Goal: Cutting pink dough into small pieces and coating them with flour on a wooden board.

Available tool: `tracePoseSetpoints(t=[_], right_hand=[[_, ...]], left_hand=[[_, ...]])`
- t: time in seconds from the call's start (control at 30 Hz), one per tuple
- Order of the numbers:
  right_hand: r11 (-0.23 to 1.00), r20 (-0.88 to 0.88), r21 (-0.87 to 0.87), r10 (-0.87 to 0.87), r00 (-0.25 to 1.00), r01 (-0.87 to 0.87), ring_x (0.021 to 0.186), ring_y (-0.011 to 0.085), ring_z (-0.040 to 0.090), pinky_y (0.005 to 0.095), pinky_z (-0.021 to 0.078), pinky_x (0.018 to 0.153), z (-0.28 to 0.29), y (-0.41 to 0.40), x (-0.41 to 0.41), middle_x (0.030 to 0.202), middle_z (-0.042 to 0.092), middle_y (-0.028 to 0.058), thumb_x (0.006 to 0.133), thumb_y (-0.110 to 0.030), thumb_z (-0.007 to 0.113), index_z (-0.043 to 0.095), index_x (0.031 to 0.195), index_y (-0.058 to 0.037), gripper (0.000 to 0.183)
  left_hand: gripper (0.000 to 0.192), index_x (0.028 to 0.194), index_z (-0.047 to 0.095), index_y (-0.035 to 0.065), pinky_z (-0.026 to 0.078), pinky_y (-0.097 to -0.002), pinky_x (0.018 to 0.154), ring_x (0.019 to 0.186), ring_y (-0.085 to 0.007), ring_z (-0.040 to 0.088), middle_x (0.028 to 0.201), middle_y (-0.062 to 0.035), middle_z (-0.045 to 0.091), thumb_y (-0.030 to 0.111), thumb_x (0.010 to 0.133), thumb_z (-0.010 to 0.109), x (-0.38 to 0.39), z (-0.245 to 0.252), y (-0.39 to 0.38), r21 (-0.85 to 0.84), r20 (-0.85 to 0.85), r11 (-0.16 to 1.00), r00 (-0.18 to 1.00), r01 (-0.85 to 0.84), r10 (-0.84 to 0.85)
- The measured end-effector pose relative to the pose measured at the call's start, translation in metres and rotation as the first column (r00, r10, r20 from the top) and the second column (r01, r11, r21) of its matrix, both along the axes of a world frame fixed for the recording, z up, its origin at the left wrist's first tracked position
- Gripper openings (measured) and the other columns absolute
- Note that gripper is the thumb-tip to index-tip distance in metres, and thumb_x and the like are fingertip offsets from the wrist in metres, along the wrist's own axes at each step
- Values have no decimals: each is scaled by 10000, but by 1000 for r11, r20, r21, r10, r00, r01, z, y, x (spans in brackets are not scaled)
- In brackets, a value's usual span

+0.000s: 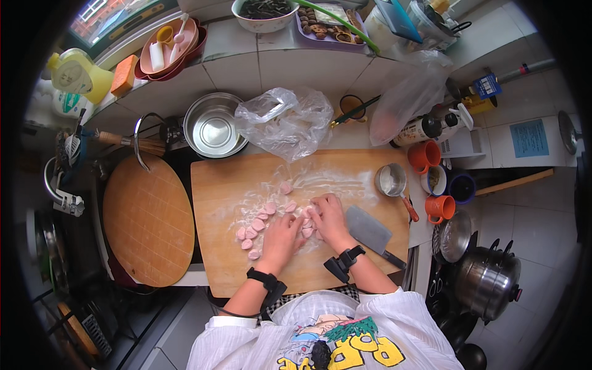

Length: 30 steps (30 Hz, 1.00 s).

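Note:
Small pink dough pieces are scattered across a wooden board dusted with white flour. My left hand is low over the board, its curled fingers beside a small cluster of pieces. From the other side, my right hand reaches the same cluster, fingertips at its upper pieces. Whether either hand grips a piece is hidden by the fingers. One piece sits apart, farther up the board. A cleaver lies flat to the right of my right hand, its dark handle towards the board's right edge.
A small metal pan with white powder stands at the board's upper right. Behind the board are a clear plastic bag and a metal pot. Orange mugs line the right. A round wooden board lies at left.

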State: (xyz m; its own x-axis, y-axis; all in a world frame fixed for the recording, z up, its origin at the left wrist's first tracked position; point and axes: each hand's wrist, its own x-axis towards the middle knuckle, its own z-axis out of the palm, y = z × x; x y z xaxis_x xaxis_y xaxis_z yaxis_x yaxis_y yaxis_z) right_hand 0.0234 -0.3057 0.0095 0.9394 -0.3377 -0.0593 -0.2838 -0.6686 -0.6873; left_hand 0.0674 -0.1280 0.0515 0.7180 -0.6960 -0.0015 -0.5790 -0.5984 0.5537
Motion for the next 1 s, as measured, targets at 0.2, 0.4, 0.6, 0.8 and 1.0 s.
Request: tracePoseSetpoints(t=[0.2,0.4,0.6,0.8,1.0], right_hand=[[997,-90,-58,44,995,-49,1014,328,581,407,500,860,18,-10,-13,1076,588,128,831,-152,743,664,1079,-46,281],[997,-23,80,-17,1000,18,889,327,627,410,523,768,10,-6,-3,1007,589,140,823,-112,723,610,1034,-39,250],[994,19,-110,29,999,-27,909,331,630,413,525,787,14,-14,-40,993,596,146,815,-122,733,604,1058,-42,286],[993,-169,-108,-61,984,43,941,333,624,432,521,823,12,3,-89,1049,599,148,809,-186,781,597,1148,-63,405],[984,-35,141,-107,994,111,973,346,621,430,523,871,-1,3,-72,1115,590,150,801,-128,787,585,1207,-75,456]], left_hand=[[303,1064,626,61,499,-442,812,953,-346,596,1014,-130,599,108,793,754,5,-27,12,8,-101,995,990,-100,100],[260,988,587,55,487,-436,804,954,-336,590,983,-132,578,81,770,725,10,-25,3,-229,-467,915,863,-331,194],[286,931,594,88,426,-424,863,1025,-297,563,1009,-86,597,162,741,795,-4,-13,27,17,11,993,993,-121,121],[338,968,621,107,400,-424,903,1056,-281,551,1054,-60,606,242,731,821,-19,-16,23,4,-106,988,983,-152,151],[390,1128,649,99,407,-427,933,1051,-288,563,1096,-69,614,202,775,781,-27,-14,-14,-32,-53,998,997,-57,55]])
